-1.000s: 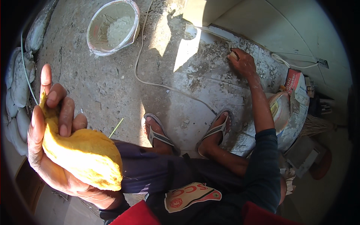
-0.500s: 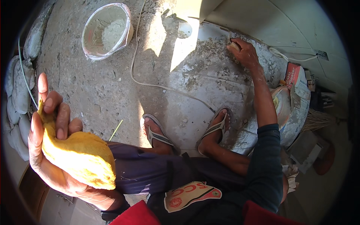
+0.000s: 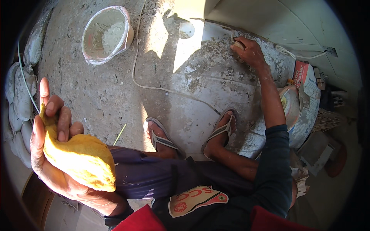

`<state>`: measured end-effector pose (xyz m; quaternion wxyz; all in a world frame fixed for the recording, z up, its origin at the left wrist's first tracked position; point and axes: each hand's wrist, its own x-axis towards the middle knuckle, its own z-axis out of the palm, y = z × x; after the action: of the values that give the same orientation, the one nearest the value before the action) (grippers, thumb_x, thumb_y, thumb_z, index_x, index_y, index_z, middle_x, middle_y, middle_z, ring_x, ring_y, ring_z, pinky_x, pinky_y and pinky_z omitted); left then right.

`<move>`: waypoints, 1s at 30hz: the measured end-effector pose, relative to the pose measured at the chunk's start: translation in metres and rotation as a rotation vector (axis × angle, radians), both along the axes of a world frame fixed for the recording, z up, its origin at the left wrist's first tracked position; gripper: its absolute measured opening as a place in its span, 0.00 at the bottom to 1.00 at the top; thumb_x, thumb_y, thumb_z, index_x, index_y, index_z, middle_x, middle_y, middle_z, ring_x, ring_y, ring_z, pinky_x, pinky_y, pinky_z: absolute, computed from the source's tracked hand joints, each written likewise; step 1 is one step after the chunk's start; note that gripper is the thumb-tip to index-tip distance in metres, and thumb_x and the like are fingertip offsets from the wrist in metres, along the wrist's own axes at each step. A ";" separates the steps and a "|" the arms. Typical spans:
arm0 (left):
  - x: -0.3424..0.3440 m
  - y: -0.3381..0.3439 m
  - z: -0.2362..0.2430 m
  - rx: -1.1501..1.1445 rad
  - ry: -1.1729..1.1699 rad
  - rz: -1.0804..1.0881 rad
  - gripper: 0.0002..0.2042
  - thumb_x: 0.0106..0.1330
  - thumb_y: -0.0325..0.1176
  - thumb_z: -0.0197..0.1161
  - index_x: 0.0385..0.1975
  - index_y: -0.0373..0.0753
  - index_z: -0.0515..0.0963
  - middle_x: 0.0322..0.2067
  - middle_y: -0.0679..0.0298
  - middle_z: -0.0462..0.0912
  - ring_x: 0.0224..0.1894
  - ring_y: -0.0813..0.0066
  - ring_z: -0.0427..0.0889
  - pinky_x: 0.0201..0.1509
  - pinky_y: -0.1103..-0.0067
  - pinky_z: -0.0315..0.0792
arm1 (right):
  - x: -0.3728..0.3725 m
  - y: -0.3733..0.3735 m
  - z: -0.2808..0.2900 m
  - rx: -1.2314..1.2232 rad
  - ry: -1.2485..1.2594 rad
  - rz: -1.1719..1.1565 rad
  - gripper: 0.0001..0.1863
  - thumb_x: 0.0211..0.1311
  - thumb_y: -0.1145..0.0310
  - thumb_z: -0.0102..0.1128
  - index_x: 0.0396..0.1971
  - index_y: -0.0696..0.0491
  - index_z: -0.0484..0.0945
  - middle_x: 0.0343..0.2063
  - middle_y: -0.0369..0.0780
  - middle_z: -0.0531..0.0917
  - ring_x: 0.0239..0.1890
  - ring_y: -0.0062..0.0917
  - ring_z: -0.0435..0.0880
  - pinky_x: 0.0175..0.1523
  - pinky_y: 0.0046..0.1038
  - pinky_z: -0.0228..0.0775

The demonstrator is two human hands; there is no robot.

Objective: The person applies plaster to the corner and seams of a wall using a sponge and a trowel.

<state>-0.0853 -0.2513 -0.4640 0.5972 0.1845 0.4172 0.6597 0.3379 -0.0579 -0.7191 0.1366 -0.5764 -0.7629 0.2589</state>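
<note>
My left hand (image 3: 58, 158) grips a folded yellow cloth (image 3: 83, 161) on the left, its fingers curled round it and the index finger raised. My right hand (image 3: 250, 52) reaches out over the white, dirt-spattered surface (image 3: 208, 65) by the wall's foot, closed on a small pale-handled tool (image 3: 239, 44), perhaps a scraper. Its far end touches or nearly touches the wall edge; which, I cannot tell. My two sandalled feet stand between my hands.
A bucket (image 3: 106, 36) of pale paste stands on the rough floor at upper left. A cable (image 3: 158, 87) crosses the floor. Pale sacks (image 3: 21, 96) line the left. A torn carton (image 3: 304, 81), a container (image 3: 289, 106) and a twig broom (image 3: 327, 119) lie right, beside the wall (image 3: 285, 27).
My right hand with the tool has moved up and slightly left along the wall's foot. My left hand with the cloth has shifted slightly left and down, then held nearly still.
</note>
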 end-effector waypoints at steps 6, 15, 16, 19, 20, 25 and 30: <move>0.006 0.005 0.001 -0.016 0.010 0.002 0.30 0.70 0.30 0.56 0.68 0.26 0.52 0.41 0.62 0.67 0.27 0.80 0.67 0.31 0.81 0.64 | -0.001 0.008 -0.024 0.126 -0.178 0.098 0.18 0.56 0.58 0.66 0.45 0.49 0.81 0.37 0.45 0.85 0.40 0.44 0.84 0.45 0.40 0.76; 0.007 0.001 0.003 -0.012 0.033 0.033 0.30 0.70 0.29 0.55 0.68 0.26 0.52 0.41 0.61 0.67 0.27 0.80 0.67 0.31 0.82 0.64 | -0.009 -0.009 0.001 0.033 -0.017 0.020 0.18 0.56 0.56 0.66 0.43 0.50 0.81 0.38 0.45 0.85 0.40 0.43 0.84 0.46 0.39 0.76; 0.007 0.002 0.001 -0.014 0.024 0.025 0.30 0.70 0.29 0.55 0.68 0.26 0.52 0.41 0.61 0.67 0.27 0.80 0.67 0.30 0.82 0.64 | -0.007 -0.014 -0.006 0.069 -0.036 0.069 0.18 0.56 0.57 0.66 0.43 0.50 0.81 0.38 0.45 0.85 0.40 0.42 0.84 0.46 0.38 0.76; 0.008 0.005 0.002 -0.036 0.026 0.025 0.31 0.70 0.28 0.55 0.68 0.26 0.50 0.40 0.61 0.67 0.27 0.80 0.68 0.31 0.82 0.65 | -0.010 -0.025 -0.021 0.117 -0.041 0.137 0.17 0.56 0.57 0.66 0.42 0.50 0.81 0.39 0.44 0.85 0.40 0.42 0.84 0.45 0.38 0.77; 0.008 0.004 0.002 -0.035 0.030 0.028 0.31 0.70 0.28 0.55 0.68 0.26 0.50 0.40 0.61 0.67 0.27 0.80 0.68 0.31 0.82 0.65 | -0.012 -0.027 -0.023 0.126 -0.033 0.151 0.17 0.57 0.58 0.65 0.43 0.50 0.81 0.40 0.43 0.85 0.40 0.41 0.84 0.45 0.38 0.77; 0.006 0.000 0.004 -0.017 0.015 0.032 0.29 0.70 0.29 0.55 0.67 0.26 0.53 0.40 0.61 0.68 0.27 0.80 0.68 0.31 0.82 0.65 | -0.017 -0.027 -0.029 0.122 -0.101 0.150 0.18 0.58 0.58 0.65 0.45 0.51 0.80 0.40 0.44 0.85 0.41 0.41 0.85 0.46 0.37 0.77; 0.007 0.002 0.002 -0.035 0.031 0.047 0.31 0.68 0.29 0.56 0.68 0.26 0.52 0.41 0.61 0.68 0.27 0.79 0.67 0.30 0.81 0.65 | -0.030 -0.007 -0.035 0.130 -0.164 0.147 0.19 0.59 0.58 0.65 0.46 0.52 0.80 0.40 0.45 0.85 0.41 0.41 0.85 0.47 0.36 0.77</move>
<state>-0.0784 -0.2495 -0.4622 0.5782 0.1746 0.4421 0.6631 0.3079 -0.0649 -0.7544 0.0913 -0.5280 -0.8270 0.1704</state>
